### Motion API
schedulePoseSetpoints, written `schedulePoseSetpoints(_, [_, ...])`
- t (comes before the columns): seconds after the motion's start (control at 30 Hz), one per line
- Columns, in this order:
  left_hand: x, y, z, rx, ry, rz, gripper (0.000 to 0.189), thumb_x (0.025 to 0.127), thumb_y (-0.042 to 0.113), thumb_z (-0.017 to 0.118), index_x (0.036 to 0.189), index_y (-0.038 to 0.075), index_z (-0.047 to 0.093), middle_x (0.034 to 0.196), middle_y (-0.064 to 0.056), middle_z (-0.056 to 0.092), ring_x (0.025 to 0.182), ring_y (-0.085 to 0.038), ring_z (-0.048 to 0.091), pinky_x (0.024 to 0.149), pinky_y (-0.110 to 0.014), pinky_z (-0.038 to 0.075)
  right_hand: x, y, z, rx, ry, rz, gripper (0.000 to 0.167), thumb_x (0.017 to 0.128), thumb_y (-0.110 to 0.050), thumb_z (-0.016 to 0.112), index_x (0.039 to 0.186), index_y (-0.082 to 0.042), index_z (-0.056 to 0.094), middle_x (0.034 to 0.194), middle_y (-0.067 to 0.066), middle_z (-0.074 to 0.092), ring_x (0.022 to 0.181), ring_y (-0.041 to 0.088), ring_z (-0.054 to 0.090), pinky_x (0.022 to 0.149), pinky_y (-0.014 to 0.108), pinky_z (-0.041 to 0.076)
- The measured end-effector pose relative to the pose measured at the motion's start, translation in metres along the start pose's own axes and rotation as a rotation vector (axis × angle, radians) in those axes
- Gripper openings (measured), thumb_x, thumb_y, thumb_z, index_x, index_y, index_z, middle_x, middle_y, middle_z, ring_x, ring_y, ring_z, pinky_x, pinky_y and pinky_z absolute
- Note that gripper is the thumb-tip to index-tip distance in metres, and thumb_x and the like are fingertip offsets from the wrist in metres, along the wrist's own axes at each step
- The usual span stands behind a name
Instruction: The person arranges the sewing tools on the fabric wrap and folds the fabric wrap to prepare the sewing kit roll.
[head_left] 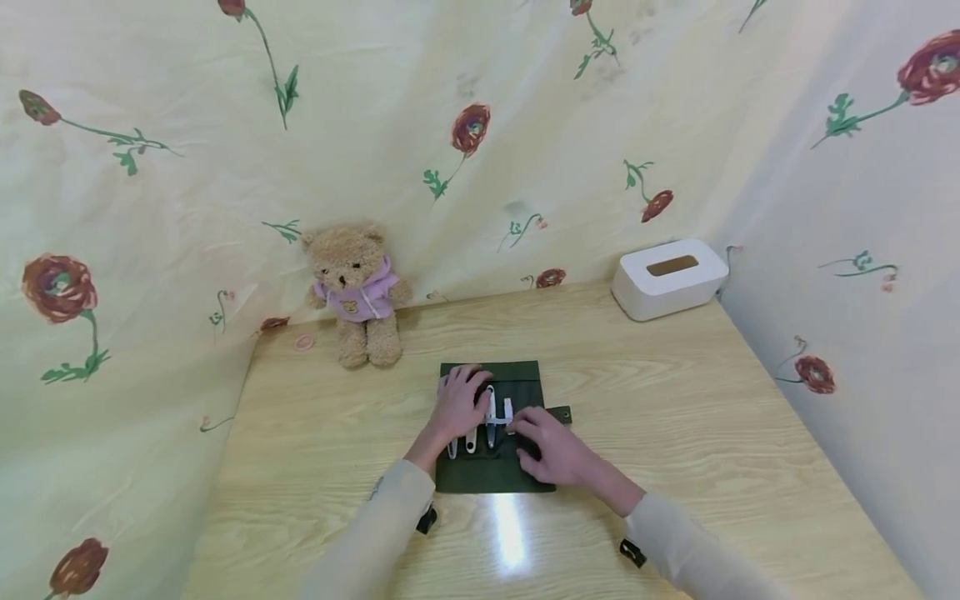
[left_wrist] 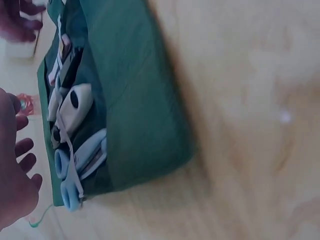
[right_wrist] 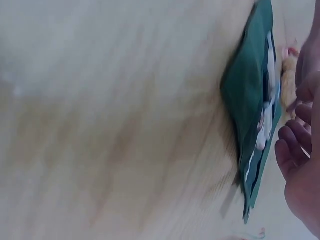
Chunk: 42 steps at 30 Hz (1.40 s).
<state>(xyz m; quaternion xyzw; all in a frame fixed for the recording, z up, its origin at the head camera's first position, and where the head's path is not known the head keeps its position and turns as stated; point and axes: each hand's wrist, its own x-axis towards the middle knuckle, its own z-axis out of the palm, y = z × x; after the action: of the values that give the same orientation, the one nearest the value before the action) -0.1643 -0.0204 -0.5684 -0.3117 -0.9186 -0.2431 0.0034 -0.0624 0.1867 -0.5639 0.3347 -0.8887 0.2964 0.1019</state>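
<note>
Far left on the wood-grain table (head_left: 315, 433), a fuzzy teddy bear (head_left: 348, 250) in a soft purple hoodie (head_left: 356, 305). Next, the left hand (head_left: 459, 404), fingers loosely spread over the left side of the green cloth pouch (head_left: 491, 477), open flat mid-table. With too much push there, could wrinkle the cloth and tip tools out. Near that hand, smooth gray-blue loops (left_wrist: 68, 192), like scissor handles. Then a hard, white, round-ended tool (head_left: 470, 437) and a long, thin tool (head_left: 491, 402), maybe easy to knock by thumb. Across them, a thin, pale strap (head_left: 498, 421); with a hard tug, could pull everything crooked. Beside it, the right hand (head_left: 551, 450), fingers bent; cannot tell: pinching or just touching. Past the pouch's edge, a small green tab (head_left: 560, 415). Far right, a smooth white box (head_left: 675, 300) with a slot.
</note>
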Motion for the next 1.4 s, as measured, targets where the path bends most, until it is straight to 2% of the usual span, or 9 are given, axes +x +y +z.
schedulePoseSetpoints(0.13, [0.009, -0.003, -0.003, 0.085, -0.069, 0.042, 0.036, 0.104, 0.025, 0.048, 0.136, 0.013, 0.060, 0.143, -0.012, 0.049, 0.131, -0.032, 0.042, 0.101, -0.055, 0.034, -0.007, -0.016, 0.003, -0.014, -0.040, -0.046, 0.032, 0.081, -0.008, 0.073, 0.112, 0.000, 0.070, 0.114, 0.014, 0.062, 0.104, 0.025, 0.058, 0.087, 0.042, 0.050])
schedulePoseSetpoints(0.27, [0.019, -0.003, -0.003, 0.154, -0.147, 0.052, 0.038, 0.107, 0.027, 0.043, 0.139, 0.015, 0.057, 0.146, -0.010, 0.047, 0.135, -0.030, 0.040, 0.104, -0.053, 0.033, -0.014, -0.027, 0.007, -0.056, -0.092, -0.082, 0.036, 0.081, -0.014, 0.073, 0.115, -0.004, 0.071, 0.118, 0.015, 0.064, 0.107, 0.026, 0.058, 0.088, 0.042, 0.049])
schedulePoseSetpoints(0.4, [0.026, -0.002, -0.001, 0.183, -0.207, 0.071, 0.040, 0.108, 0.029, 0.040, 0.141, 0.016, 0.057, 0.149, -0.008, 0.046, 0.138, -0.029, 0.038, 0.107, -0.051, 0.032, -0.019, -0.033, 0.011, -0.117, -0.138, -0.123, 0.037, 0.082, -0.020, 0.071, 0.118, -0.009, 0.072, 0.123, 0.011, 0.064, 0.110, 0.025, 0.059, 0.091, 0.042, 0.048])
schedulePoseSetpoints(0.53, [0.027, -0.003, -0.002, 0.202, -0.265, 0.081, 0.041, 0.108, 0.028, 0.038, 0.142, 0.014, 0.056, 0.151, -0.008, 0.044, 0.140, -0.028, 0.036, 0.108, -0.050, 0.032, -0.022, -0.037, 0.015, -0.166, -0.165, -0.156, 0.037, 0.084, -0.025, 0.072, 0.118, -0.011, 0.073, 0.125, 0.009, 0.065, 0.112, 0.024, 0.060, 0.090, 0.041, 0.047])
schedulePoseSetpoints(0.67, [0.026, -0.004, -0.001, 0.224, -0.323, 0.062, 0.044, 0.109, 0.031, 0.035, 0.146, 0.014, 0.052, 0.155, -0.008, 0.040, 0.142, -0.028, 0.034, 0.109, -0.050, 0.030, -0.024, -0.037, 0.017, -0.215, -0.218, -0.134, 0.038, 0.087, -0.032, 0.071, 0.119, -0.011, 0.072, 0.127, 0.007, 0.064, 0.115, 0.024, 0.059, 0.089, 0.041, 0.046])
schedulePoseSetpoints(0.9, [0.024, -0.004, -0.002, 0.207, -0.327, 0.035, 0.046, 0.109, 0.033, 0.034, 0.148, 0.015, 0.049, 0.156, -0.010, 0.037, 0.141, -0.030, 0.034, 0.109, -0.053, 0.030, -0.023, -0.039, 0.015, -0.314, -0.283, -0.113, 0.039, 0.089, -0.042, 0.069, 0.116, -0.015, 0.073, 0.128, 0.005, 0.063, 0.114, 0.023, 0.057, 0.085, 0.040, 0.045])
schedulePoseSetpoints(1.07, [0.019, -0.009, -0.003, 0.190, -0.320, -0.012, 0.047, 0.110, 0.035, 0.031, 0.149, 0.016, 0.049, 0.155, -0.009, 0.038, 0.140, -0.031, 0.036, 0.107, -0.053, 0.031, -0.021, -0.043, 0.012, -0.366, -0.306, -0.111, 0.036, 0.088, -0.045, 0.068, 0.110, -0.017, 0.075, 0.125, 0.004, 0.064, 0.112, 0.022, 0.057, 0.083, 0.040, 0.044])
schedulePoseSetpoints(1.2, [0.014, -0.013, -0.003, 0.169, -0.299, -0.042, 0.046, 0.109, 0.035, 0.032, 0.148, 0.017, 0.050, 0.153, -0.009, 0.041, 0.137, -0.032, 0.038, 0.105, -0.055, 0.032, -0.024, -0.042, 0.008, -0.379, -0.299, -0.073, 0.034, 0.087, -0.045, 0.069, 0.102, -0.015, 0.075, 0.121, 0.004, 0.066, 0.110, 0.023, 0.058, 0.083, 0.043, 0.045])
schedulePoseSetpoints(1.4, [0.002, -0.015, -0.008, 0.166, -0.265, -0.090, 0.045, 0.109, 0.032, 0.033, 0.146, 0.015, 0.052, 0.148, -0.010, 0.045, 0.134, -0.034, 0.041, 0.101, -0.057, 0.035, -0.029, -0.042, -0.001, -0.397, -0.283, 0.013, 0.035, 0.085, -0.047, 0.071, 0.081, -0.012, 0.071, 0.117, 0.007, 0.067, 0.108, 0.026, 0.059, 0.085, 0.046, 0.046])
